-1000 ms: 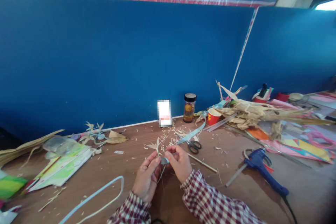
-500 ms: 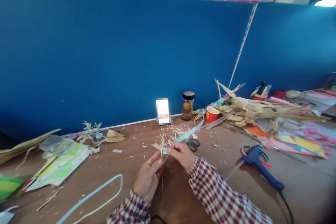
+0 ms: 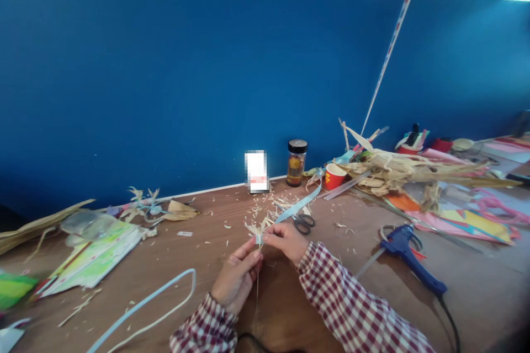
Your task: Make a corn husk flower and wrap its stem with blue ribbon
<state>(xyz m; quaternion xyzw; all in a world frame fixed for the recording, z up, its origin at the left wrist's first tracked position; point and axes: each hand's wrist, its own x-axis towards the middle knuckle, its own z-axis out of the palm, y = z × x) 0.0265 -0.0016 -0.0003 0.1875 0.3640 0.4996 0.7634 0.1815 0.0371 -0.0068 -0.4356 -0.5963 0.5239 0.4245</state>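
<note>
The left hand (image 3: 236,277), fingers nearly closed, grips a small, pale, frayed dried-husk piece (image 3: 253,229) by its base. The right hand (image 3: 287,241) pinches a flat, light-blue band (image 3: 259,239) there, thumb against forefinger. These 2 things are above the brown wooden table (image 3: 165,256), near black-handled scissors (image 3: 304,224).

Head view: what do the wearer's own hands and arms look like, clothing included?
The left hand and right hand are bare, without gloves. Both arms wear long sleeves in a dark maroon-and-white check, loose along the forearm and gathered into puckered cuffs at the wrists.
</note>
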